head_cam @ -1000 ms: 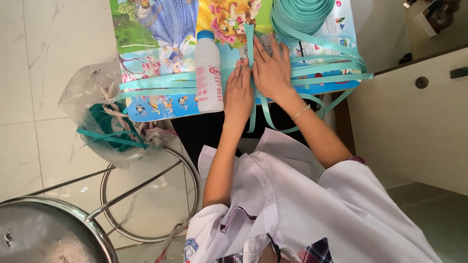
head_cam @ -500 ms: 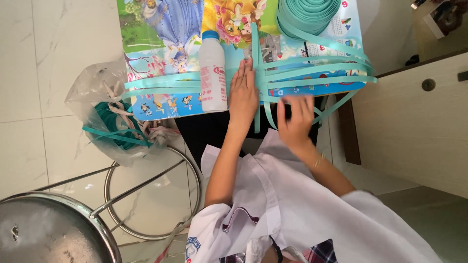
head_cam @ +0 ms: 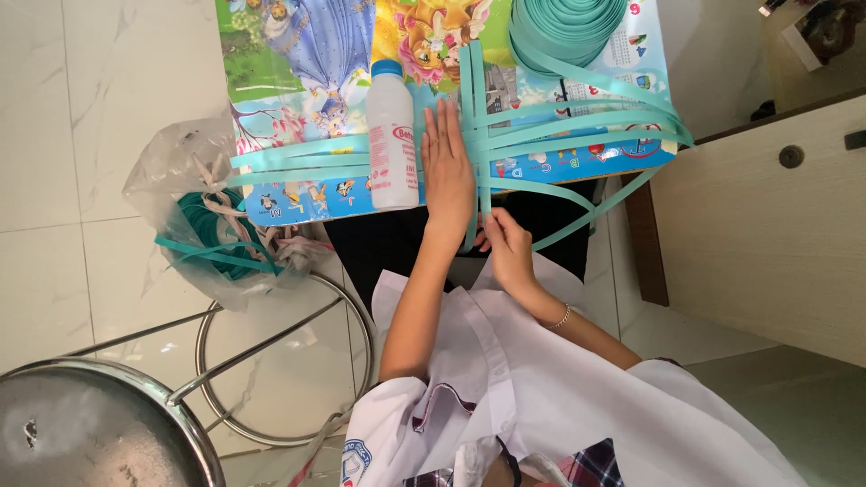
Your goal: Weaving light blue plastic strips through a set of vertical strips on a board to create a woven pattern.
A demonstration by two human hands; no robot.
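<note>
Near edge, 6 o'clock: your right hand (head_cam: 507,245) pinches end of teal strip (head_cam: 475,135), fingers curled shut, likely keeping it taut. Just beyond, 11 o'clock of it: your left hand (head_cam: 448,167) lies flat, fingers spread straight, pressing crossed teal strips to small cartoon-print table (head_cam: 298,54), apparently so weave stays put. White bottle (head_cam: 391,135) touching at 9 o'clock. Strip roll (head_cam: 568,25) far, 1 o'clock.
</note>
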